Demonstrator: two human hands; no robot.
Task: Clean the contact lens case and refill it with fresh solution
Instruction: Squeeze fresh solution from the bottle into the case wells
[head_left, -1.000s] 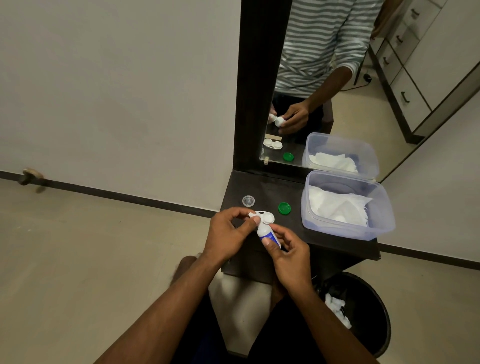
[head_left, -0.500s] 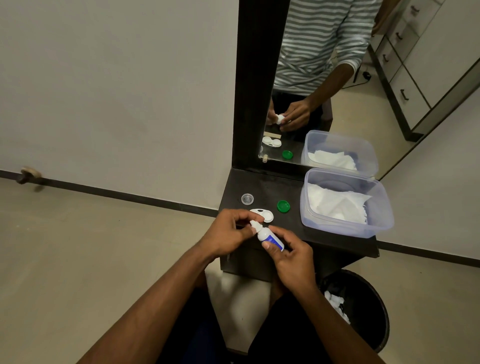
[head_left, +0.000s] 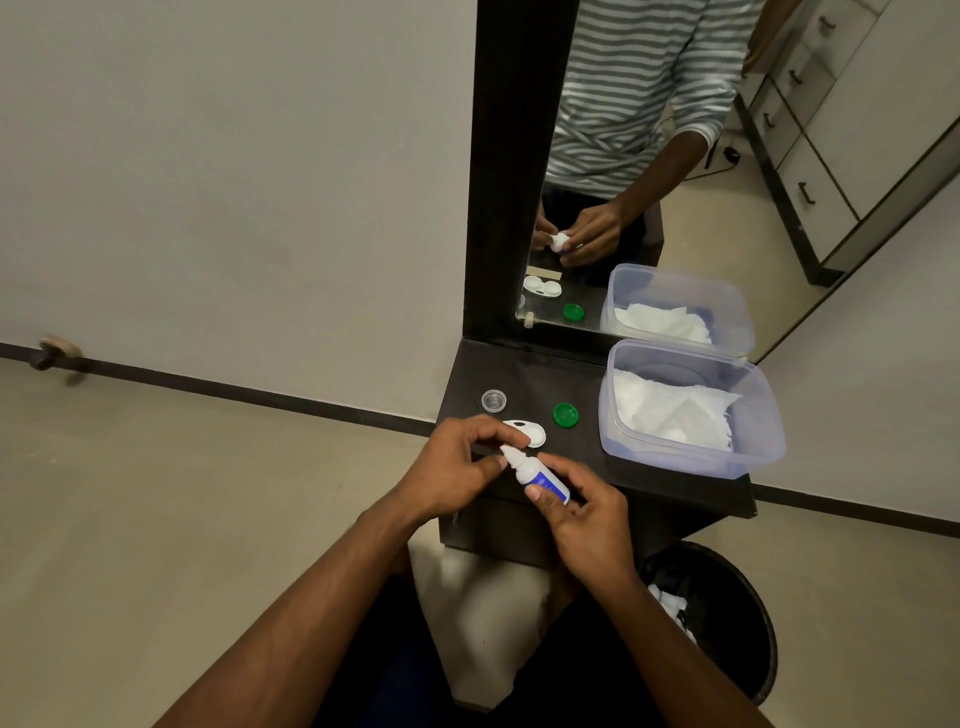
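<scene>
Two hands meet over the near edge of the dark shelf (head_left: 524, 374). The right hand (head_left: 587, 514) is closed around the body of the small solution bottle (head_left: 537, 475), nozzle tilted up and to the left, and the left hand (head_left: 457, 467) has its fingertips pinched at the nozzle tip. Whether a cap is under those fingers I cannot tell. The white lens case (head_left: 527, 432) lies on the shelf just beyond the left hand, partly hidden by it.

I judge this to be the bottle-handling step of the refill — the next move needs the nozzle free and aimed down into one well of the case. A clear cap (head_left: 493, 400) sits far left of the case, a green cap (head_left: 565, 414) to its right, well clear. The plastic tub of tissues (head_left: 691, 457) fills the right side, and a dark bin (head_left: 727, 613) stands below — neither blocks the pour.
</scene>
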